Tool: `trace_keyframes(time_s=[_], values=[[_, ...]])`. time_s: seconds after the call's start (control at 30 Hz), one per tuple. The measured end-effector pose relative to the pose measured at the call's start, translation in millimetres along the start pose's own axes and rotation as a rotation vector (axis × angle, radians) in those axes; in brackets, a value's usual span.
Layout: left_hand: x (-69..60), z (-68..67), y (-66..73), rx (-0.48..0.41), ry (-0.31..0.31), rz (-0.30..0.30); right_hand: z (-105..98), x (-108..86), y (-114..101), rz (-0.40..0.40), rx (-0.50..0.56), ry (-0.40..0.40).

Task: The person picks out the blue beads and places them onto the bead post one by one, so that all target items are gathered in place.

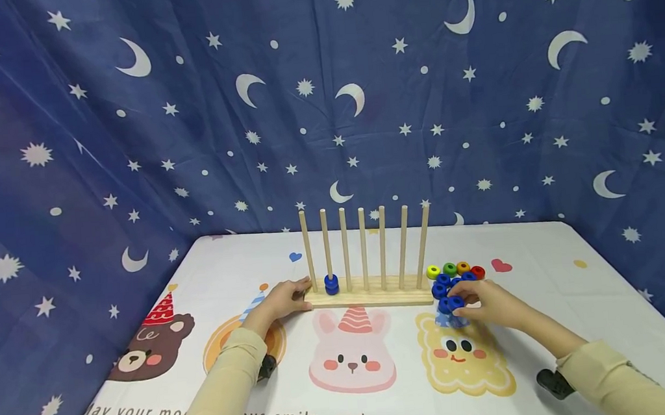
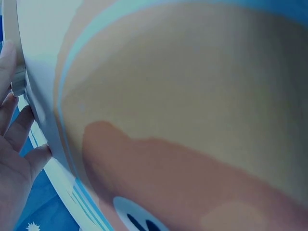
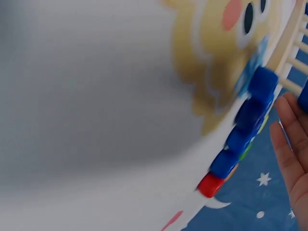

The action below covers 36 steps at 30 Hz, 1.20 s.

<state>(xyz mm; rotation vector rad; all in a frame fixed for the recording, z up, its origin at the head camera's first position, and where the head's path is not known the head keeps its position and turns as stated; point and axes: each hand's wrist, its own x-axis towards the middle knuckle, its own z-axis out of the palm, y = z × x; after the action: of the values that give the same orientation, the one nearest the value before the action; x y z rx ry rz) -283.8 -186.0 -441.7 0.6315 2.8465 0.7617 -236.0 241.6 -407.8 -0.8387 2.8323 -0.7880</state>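
A wooden peg rack with several upright pegs stands on the table; two blue beads are stacked on its second peg from the left. My left hand grips the rack's left end between thumb and fingers; in the left wrist view that hand shows at the left edge. Right of the rack, my right hand pinches a blue bead by the front of a cluster of blue beads. In the right wrist view the held bead is partly cut off beside the fingers.
Behind the blue cluster sit a yellow bead, a green bead, an orange bead and a red bead. A printed white cloth covers the table. A starry blue curtain hangs behind it.
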Motion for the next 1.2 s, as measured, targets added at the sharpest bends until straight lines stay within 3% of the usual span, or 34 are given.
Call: trace_keyframes(time_s=[0.23,0.5,0.63,1.2], values=[[-0.9,-0.2,1.5,-0.013,0.005,-0.004,4.7,4.9,-14.2,-0.042,0.029,-0.002],[0.1,1.8,2.6,-0.023,0.001,-0.044,10.4,9.7,-25.4,-0.157,0.066,-0.007],[1.0,2.7,1.0,-0.01,0.004,-0.031,13.6,12.8,-31.9,-0.197,0.083,0.004],[-1.1,1.5,1.4,-0.013,0.012,-0.017,22.4,30.6,-63.5,-0.2,0.074,0.02]])
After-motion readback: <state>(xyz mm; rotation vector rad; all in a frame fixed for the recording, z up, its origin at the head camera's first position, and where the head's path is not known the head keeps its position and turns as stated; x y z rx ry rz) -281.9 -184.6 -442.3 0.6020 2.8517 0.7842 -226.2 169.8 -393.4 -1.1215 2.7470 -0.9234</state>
